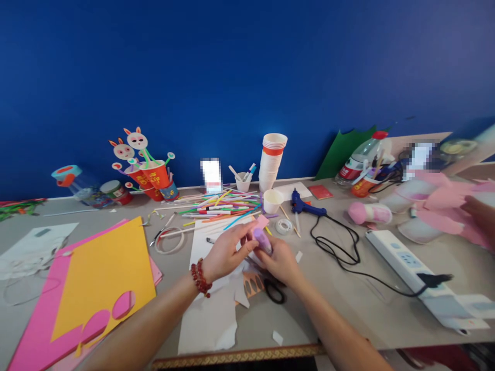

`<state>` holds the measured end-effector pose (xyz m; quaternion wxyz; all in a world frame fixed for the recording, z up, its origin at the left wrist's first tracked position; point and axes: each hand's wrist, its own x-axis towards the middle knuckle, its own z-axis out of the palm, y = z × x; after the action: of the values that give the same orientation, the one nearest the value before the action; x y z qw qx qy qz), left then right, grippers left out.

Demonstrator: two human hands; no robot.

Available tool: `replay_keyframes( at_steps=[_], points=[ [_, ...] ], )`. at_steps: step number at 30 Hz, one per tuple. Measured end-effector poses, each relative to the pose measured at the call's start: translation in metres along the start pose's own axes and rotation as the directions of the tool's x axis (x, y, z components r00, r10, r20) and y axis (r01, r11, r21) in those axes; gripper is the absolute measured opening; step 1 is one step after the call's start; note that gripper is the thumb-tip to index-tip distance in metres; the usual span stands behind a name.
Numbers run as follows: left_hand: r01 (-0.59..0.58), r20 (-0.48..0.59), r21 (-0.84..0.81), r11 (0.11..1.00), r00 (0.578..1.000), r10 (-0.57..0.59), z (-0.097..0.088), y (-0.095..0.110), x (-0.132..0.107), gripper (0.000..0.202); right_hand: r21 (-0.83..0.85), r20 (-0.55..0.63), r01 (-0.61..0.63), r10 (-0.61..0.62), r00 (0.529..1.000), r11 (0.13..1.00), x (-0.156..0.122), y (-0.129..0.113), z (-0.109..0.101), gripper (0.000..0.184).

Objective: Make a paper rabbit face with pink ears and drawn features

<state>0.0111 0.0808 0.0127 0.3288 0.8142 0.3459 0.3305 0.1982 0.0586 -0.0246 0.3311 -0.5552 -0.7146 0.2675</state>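
My left hand (228, 250), with a red bead bracelet at the wrist, and my right hand (281, 260) meet over the middle of the table. Their fingers are closed round a small lavender rounded piece (263, 240), whose exact kind I cannot make out. A pink piece (263, 222), paper-like, sticks up just behind it from the left fingers. Under the hands lie white paper sheets (207, 312) and an orange strip with dark ovals (253, 284). Black scissor handles (275, 291) show below my right hand.
A blue glue gun (305, 205) lies right, its cord near a white power strip (402, 257). Behind are a paper cup stack (270, 165) and many coloured sticks and pens (216, 208). Yellow card (112, 278) lies left. Another person's hand (481, 211) is by pink-and-white crafts.
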Motion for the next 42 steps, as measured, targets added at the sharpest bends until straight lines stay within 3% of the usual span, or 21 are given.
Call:
replay_keyframes(
  at_steps=[3, 6, 11, 15, 22, 28, 32, 36, 42],
  points=[
    [0.105, -0.075, -0.017, 0.994, 0.992, -0.106, -0.016, -0.008, -0.005, 0.051, -0.181, -0.136, -0.023, -0.002, 0.991, 0.983, 0.006, 0.008, -0.021, 0.036],
    [0.115, -0.142, 0.092, 0.989, 0.985, -0.101, -0.033, -0.021, -0.021, 0.029, -0.400, -0.230, -0.241, 0.157, 0.960, 0.884, 0.008, 0.019, -0.041, 0.049],
    [0.096, -0.097, 0.170, 0.981, 0.992, -0.080, -0.048, -0.035, -0.054, 0.021, -0.540, -0.161, -0.271, 0.218, 0.963, 0.797, 0.007, 0.039, -0.045, 0.043],
    [0.072, -0.063, 0.199, 0.977, 0.996, -0.060, -0.049, -0.033, -0.070, 0.022, -0.560, -0.113, -0.275, 0.257, 0.960, 0.782, 0.008, 0.053, -0.039, 0.042],
    [0.015, 0.017, 0.339, 0.941, 1.000, -0.022, -0.049, -0.030, -0.082, 0.021, -0.520, -0.075, -0.226, 0.219, 0.973, 0.824, 0.001, 0.065, -0.043, 0.043],
    [-0.021, 0.083, 0.373, 0.928, 0.996, -0.011, -0.047, -0.032, -0.087, 0.023, -0.591, -0.075, -0.234, 0.237, 0.969, 0.772, 0.013, 0.065, -0.042, 0.043],
    [-0.017, 0.064, 0.412, 0.911, 0.998, -0.011, -0.051, -0.033, -0.091, 0.023, -0.613, -0.121, -0.249, 0.222, 0.968, 0.750, 0.023, 0.064, -0.034, 0.051],
    [-0.015, 0.063, 0.445, 0.895, 0.998, -0.015, -0.053, -0.036, -0.094, 0.022, -0.644, -0.151, -0.248, 0.197, 0.969, 0.724, 0.027, 0.058, -0.025, 0.048],
    [-0.012, 0.076, 0.472, 0.881, 0.997, -0.027, -0.057, -0.037, -0.094, 0.021, -0.577, -0.152, -0.276, 0.231, 0.961, 0.768, 0.018, 0.049, -0.033, 0.048]
  ],
)
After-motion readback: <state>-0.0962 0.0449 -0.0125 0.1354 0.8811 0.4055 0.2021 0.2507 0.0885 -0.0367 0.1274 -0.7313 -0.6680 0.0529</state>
